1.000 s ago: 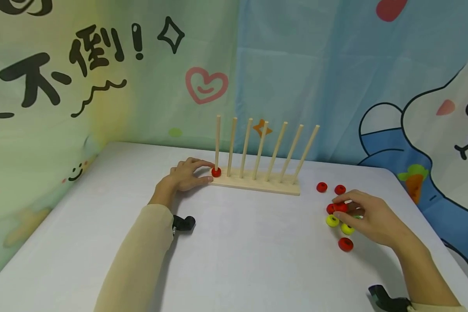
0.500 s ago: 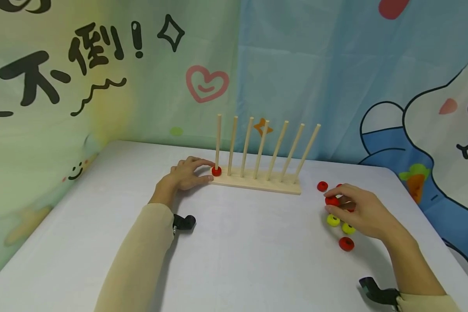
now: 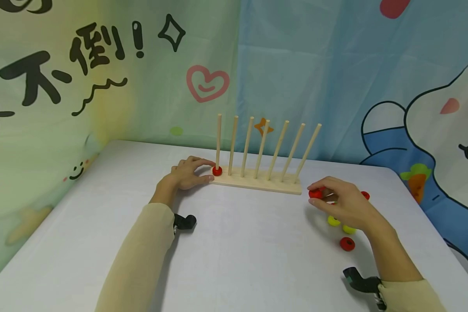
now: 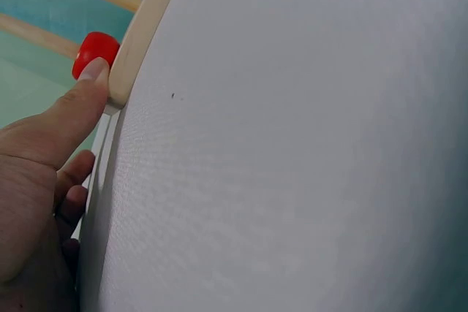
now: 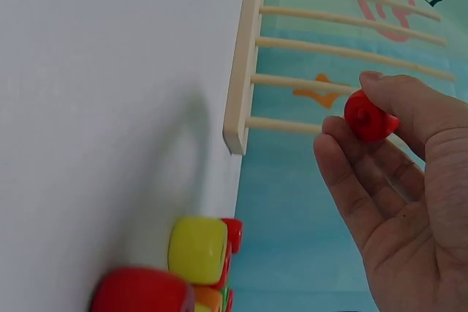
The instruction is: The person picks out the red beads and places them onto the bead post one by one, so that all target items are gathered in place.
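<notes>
A wooden peg rack (image 3: 257,184) with a row of upright pegs stands toward the back of the table. One red bead (image 3: 217,171) sits at the foot of its leftmost peg. My left hand (image 3: 187,174) holds the rack's left end between thumb and index finger; the left wrist view has the thumb (image 4: 77,107) at the base's end, against that bead. Right of the rack, my right hand (image 3: 345,201) pinches a red bead (image 5: 365,116) between thumb and fingertips, raised above the table. A smaller red patch shows beside it between the fingers.
Yellow beads (image 3: 349,229) and a red bead (image 3: 347,244) lie below the right hand; another red bead (image 3: 365,195) shows behind it. The hand partly covers this group. A printed cloth backdrop (image 3: 281,65) hangs behind the white table (image 3: 234,251).
My right hand has lifted the red bead from the loose group and carried it left, toward the rack's right end. The left hand stays at the rack.
</notes>
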A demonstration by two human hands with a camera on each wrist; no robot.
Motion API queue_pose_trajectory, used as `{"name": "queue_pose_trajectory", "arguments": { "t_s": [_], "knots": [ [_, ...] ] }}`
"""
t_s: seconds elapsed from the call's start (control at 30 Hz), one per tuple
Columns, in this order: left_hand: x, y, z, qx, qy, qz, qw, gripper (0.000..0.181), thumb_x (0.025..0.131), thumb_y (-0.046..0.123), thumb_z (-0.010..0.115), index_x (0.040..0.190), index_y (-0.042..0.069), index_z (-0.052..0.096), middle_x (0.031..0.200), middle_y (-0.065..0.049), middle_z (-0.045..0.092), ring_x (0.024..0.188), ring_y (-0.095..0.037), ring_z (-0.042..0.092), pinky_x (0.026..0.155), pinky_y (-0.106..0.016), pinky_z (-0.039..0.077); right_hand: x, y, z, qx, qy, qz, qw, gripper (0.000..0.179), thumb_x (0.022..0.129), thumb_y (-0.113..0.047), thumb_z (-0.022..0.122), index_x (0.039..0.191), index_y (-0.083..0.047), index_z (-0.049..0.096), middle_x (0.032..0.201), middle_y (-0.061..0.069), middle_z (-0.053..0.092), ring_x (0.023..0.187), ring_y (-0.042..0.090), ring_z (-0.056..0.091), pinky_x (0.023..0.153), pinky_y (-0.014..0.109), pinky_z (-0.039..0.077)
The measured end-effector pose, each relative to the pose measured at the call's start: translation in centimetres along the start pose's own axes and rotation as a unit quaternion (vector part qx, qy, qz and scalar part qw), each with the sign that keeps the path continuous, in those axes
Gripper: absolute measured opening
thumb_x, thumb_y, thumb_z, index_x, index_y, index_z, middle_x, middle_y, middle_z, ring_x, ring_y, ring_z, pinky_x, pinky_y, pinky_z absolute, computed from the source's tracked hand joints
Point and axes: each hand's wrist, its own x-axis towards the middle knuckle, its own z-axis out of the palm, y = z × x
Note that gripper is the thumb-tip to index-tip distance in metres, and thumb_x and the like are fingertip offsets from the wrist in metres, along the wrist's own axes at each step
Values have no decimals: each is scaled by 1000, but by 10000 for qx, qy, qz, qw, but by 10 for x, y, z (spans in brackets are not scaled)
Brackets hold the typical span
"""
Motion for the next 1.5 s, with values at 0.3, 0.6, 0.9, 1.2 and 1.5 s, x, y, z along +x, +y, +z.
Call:
{"name": "queue_pose_trajectory", "arguments": {
  "t_s": [0.3, 0.6, 0.9, 1.2, 1.5],
  "knots": [
    [0, 1, -2, 28, 25, -29, 10000, 61, 95, 60, 62, 151, 39, 47, 164, -10, 30, 146, -42, 30, 111, -66, 26, 8, -5, 6, 114, -40, 30, 9999, 29, 93, -16, 77, 121, -12, 70, 114, 0, 68, 95, 19, 68, 86, 44, 60],
    [0, 0, 0, 68, 34, -75, 9999, 60, 96, 59, 61, 151, 39, 48, 164, -10, 30, 145, -41, 31, 111, -66, 27, 16, -14, 14, 437, -6, -82, 9990, 28, 93, -13, 76, 120, -12, 72, 116, -1, 67, 96, 19, 67, 88, 43, 59],
    [-1, 3, -1, 207, 65, -246, 9995, 58, 96, 60, 61, 150, 43, 48, 164, -7, 31, 145, -41, 29, 108, -67, 25, 23, -23, 17, 516, -34, -302, 9982, 25, 93, -12, 76, 118, -11, 73, 114, -2, 67, 97, 18, 68, 87, 43, 59],
    [1, 0, 0, 232, 44, -280, 9993, 59, 95, 61, 60, 151, 43, 47, 164, -7, 30, 145, -41, 28, 108, -68, 24, 29, -29, 27, 845, -98, -275, 9960, 29, 91, -5, 76, 120, -10, 73, 120, 0, 67, 99, 18, 68, 87, 39, 59],
    [0, 0, -1, 214, 44, -206, 9995, 59, 96, 62, 59, 151, 44, 47, 165, -6, 29, 145, -40, 29, 106, -67, 26, 36, -37, 33, 934, -2, -407, 9948, 35, 92, -6, 76, 126, -13, 69, 119, 6, 68, 103, 25, 71, 85, 39, 60]
  ]
}}
